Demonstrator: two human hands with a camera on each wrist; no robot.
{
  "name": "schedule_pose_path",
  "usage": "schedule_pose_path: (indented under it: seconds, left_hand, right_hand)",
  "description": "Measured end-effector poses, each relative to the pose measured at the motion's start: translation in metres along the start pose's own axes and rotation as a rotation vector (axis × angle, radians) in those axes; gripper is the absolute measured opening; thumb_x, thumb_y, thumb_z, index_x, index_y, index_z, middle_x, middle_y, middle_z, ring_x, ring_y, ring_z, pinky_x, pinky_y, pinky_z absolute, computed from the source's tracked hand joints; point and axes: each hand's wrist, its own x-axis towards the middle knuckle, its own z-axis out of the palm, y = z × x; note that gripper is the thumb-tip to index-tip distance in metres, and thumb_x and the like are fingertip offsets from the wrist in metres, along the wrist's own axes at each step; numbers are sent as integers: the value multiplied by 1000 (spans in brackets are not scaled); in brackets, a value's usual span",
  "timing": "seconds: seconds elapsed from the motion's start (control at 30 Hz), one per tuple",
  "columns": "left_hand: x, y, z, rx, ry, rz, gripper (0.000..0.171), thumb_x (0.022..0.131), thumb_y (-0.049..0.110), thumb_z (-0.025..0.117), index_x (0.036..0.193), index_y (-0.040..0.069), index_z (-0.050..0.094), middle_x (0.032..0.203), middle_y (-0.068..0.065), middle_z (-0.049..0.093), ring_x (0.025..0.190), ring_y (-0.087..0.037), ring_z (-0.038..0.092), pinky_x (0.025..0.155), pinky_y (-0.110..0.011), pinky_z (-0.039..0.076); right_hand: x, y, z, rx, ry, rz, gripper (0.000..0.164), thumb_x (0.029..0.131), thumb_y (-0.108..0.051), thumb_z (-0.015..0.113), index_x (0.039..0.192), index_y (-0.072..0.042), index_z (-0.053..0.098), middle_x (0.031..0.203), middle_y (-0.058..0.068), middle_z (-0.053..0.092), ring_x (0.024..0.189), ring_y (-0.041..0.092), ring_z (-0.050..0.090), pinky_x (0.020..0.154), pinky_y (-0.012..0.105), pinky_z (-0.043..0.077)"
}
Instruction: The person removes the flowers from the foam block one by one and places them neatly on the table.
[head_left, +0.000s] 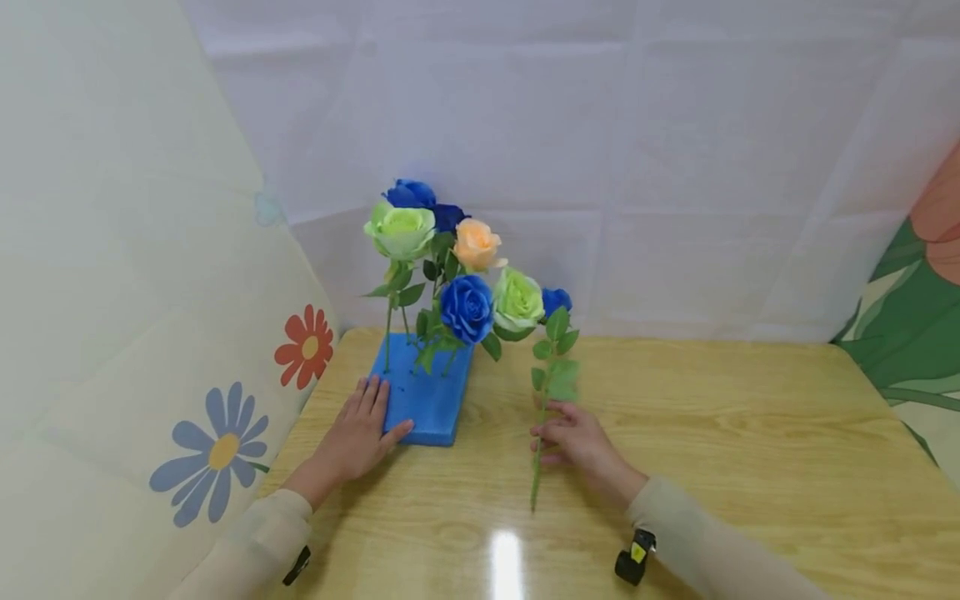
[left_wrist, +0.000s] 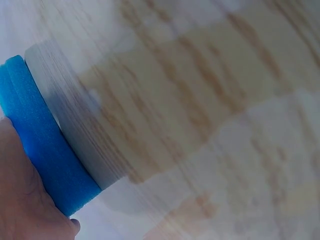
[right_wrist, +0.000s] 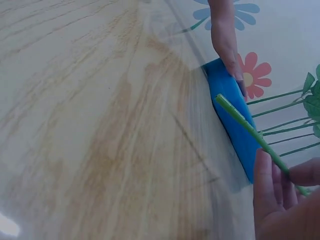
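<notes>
In the head view, a blue foam block (head_left: 427, 412) lies on the table with several artificial roses standing in it: a light green rose (head_left: 402, 232), a peach rose (head_left: 477, 244) and a blue rose (head_left: 467, 308) among them. My left hand (head_left: 360, 433) rests at the block's near left edge, fingers straight and thumb spread over the front. My right hand (head_left: 577, 437) pinches a green stem (right_wrist: 240, 118) to the right of the block. Leaves and a partly hidden blue rose (head_left: 557, 302) show at this stem's top. Its cut lower end is free, apart from the block.
The wooden table (head_left: 712, 433) extends to the right. A white cloth (head_left: 675, 167) hangs behind it, and a flower-printed sheet (head_left: 112, 333) stands close on the left. Another light green rose (head_left: 517, 300) leans out to the right of the block.
</notes>
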Motion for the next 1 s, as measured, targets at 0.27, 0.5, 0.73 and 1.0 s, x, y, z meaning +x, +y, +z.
schedule_pose_path:
  seconds: [0.27, 0.5, 0.73, 1.0]
  left_hand:
    - [0, -3, 4, -14, -20, -13, 95, 102, 64, 38, 156, -12, 19, 164, -32, 12, 151, -53, 8, 120, -65, 16]
    - [-1, -2, 3, -19, -19, -19, 94, 103, 63, 40, 156, -11, 18, 164, -32, 13, 152, -52, 8, 121, -64, 15]
    - [1, -4, 4, -10, -24, -18, 96, 102, 65, 39, 156, -11, 17, 164, -32, 12, 151, -52, 8, 120, -65, 15]
    - [0, -1, 2, -9, -19, -22, 94, 102, 62, 41, 156, -11, 18, 164, -32, 13, 151, -52, 8, 121, -64, 15]
  right_hand:
    - [5, 10, 11, 33, -12, 32, 61, 93, 2, 61, 149, 7, 39, 109, 25, 70, 78, 19, 72, 72, 40, 63]
    - [8, 12, 19, 76, -64, 45, 61, 93, 1, 62, 149, 8, 38, 109, 24, 70, 78, 19, 72, 73, 39, 63]
    - [11, 13, 30, 82, -93, 45, 57, 92, 2, 63, 146, 8, 44, 103, 21, 71, 75, 17, 72, 72, 38, 63]
    - [16, 17, 41, 80, -97, 49, 61, 92, 2, 63, 148, 10, 39, 103, 22, 70, 75, 17, 71, 69, 37, 63]
